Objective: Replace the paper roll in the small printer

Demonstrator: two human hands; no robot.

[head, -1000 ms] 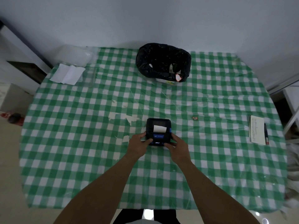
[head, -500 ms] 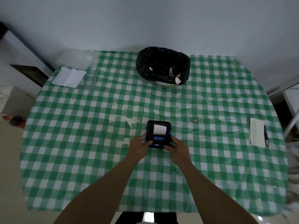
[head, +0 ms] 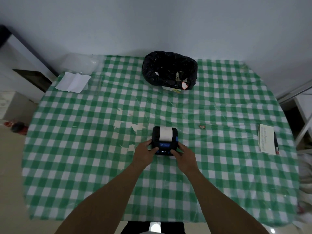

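Note:
A small black printer (head: 156,134) with a blue front panel sits on the green checked table (head: 219,174), near its middle. White paper (head: 166,133) covers the top of the printer. My left hand (head: 144,154) grips the printer's near left corner, thumb on the front. My right hand (head: 184,156) grips the near right corner the same way. Whether the white area is a roll inside an open lid or a sheet fed out, I cannot tell.
A bin lined with a black bag (head: 169,70) stands at the back centre. Folded white paper (head: 73,82) and a clear plastic box (head: 79,65) lie at the back left. A notepad (head: 266,141) with a pen (head: 275,143) lies at the right edge.
The white paper on top of the printer shows larger than before. Both hands stay on the printer's near corners.

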